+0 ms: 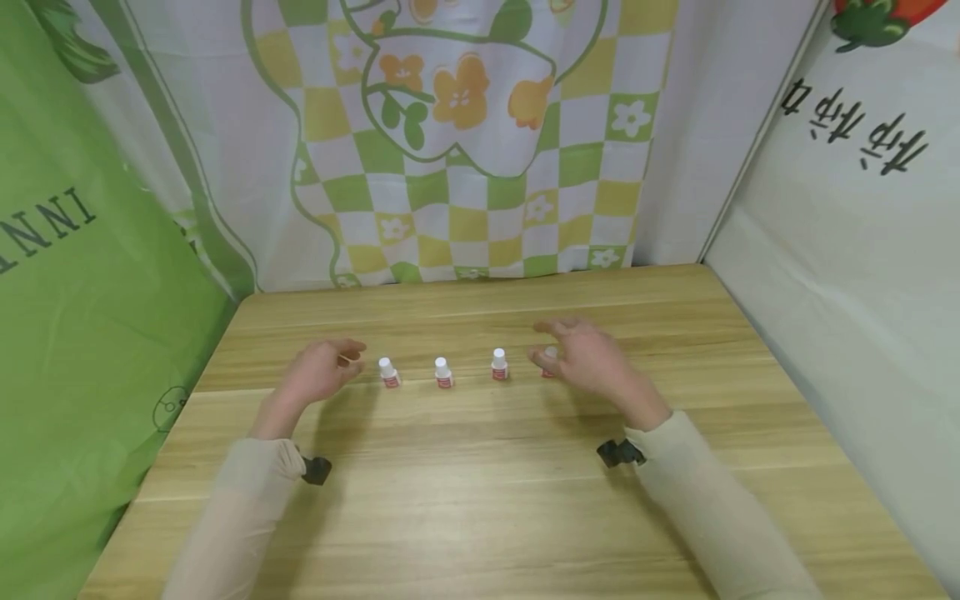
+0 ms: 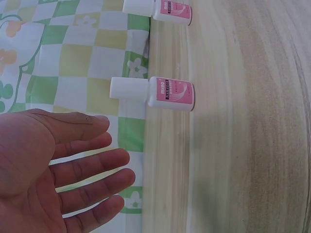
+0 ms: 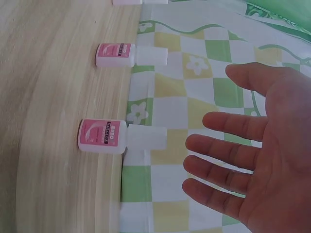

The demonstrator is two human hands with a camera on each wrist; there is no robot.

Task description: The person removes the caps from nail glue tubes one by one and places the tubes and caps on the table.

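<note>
Several small white nail glue bottles with pink labels and white caps stand upright in a row across the table. My left hand [image 1: 321,369] hovers left of the leftmost bottle [image 1: 389,374], its fingers relaxed and holding nothing. In the left wrist view, that bottle [image 2: 171,94] is apart from the fingertips. At the row's other end, my right hand [image 1: 588,354] partly hides the rightmost bottle [image 1: 550,363]. The right wrist view shows a gap between this bottle [image 3: 101,137] and the spread fingers. Two more bottles, one left of centre [image 1: 444,374] and one right [image 1: 499,365], stand between the hands.
The wooden table [image 1: 465,500] reaches back to a checkered, flowered curtain [image 1: 480,192]. A green cloth [image 1: 75,333] hangs on the left and a white cloth [image 1: 847,275] on the right. Black wrist cameras sit at the left cuff and right cuff.
</note>
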